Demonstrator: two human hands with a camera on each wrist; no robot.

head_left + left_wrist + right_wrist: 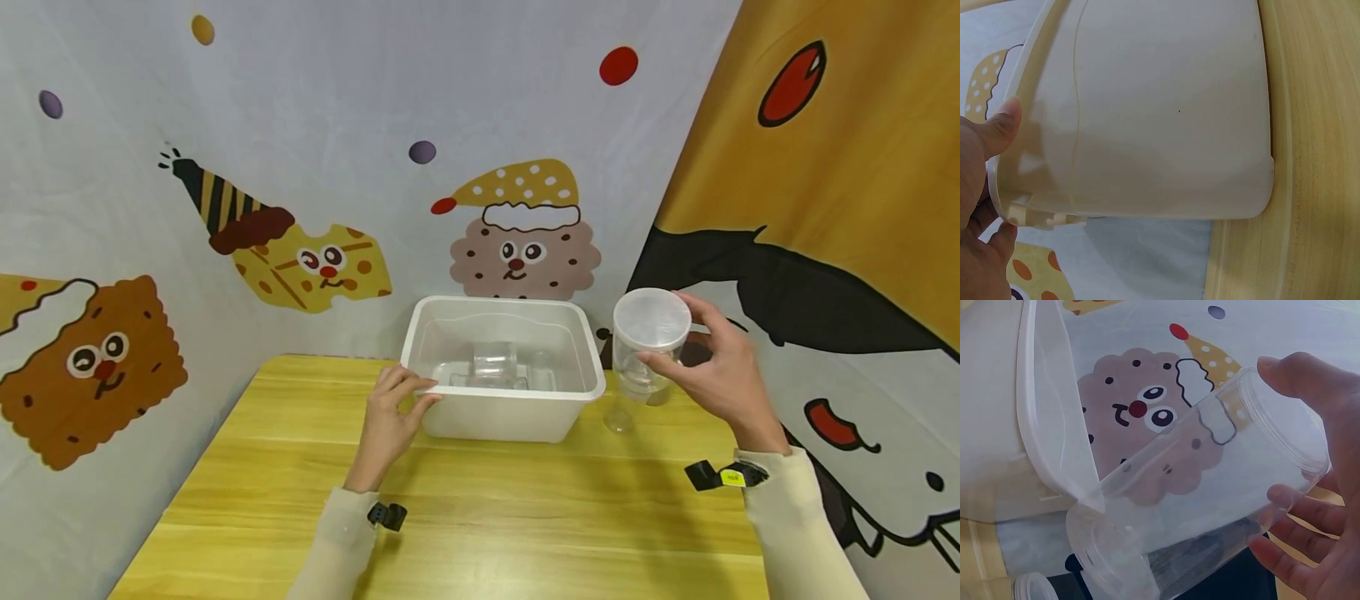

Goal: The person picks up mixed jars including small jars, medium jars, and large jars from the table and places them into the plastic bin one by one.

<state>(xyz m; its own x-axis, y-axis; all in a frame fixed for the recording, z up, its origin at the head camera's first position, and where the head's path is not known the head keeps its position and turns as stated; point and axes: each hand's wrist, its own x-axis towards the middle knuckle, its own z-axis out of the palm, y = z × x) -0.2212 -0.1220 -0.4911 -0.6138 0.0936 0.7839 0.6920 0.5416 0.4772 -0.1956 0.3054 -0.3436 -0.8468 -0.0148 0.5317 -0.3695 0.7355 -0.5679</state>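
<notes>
At the left, a person's left hand (390, 412) pinches the near left corner of a white plastic tub (570, 333) standing on the yellow wooden bench (480, 508), thumb on its rim. Clear containers (495, 365) lie inside the tub. Just right of it, the right hand (716, 367) grips a lidded clear plastic jar (648, 342), held above the bench.

One white bin (510, 412), three clear jars (649, 342).
</notes>
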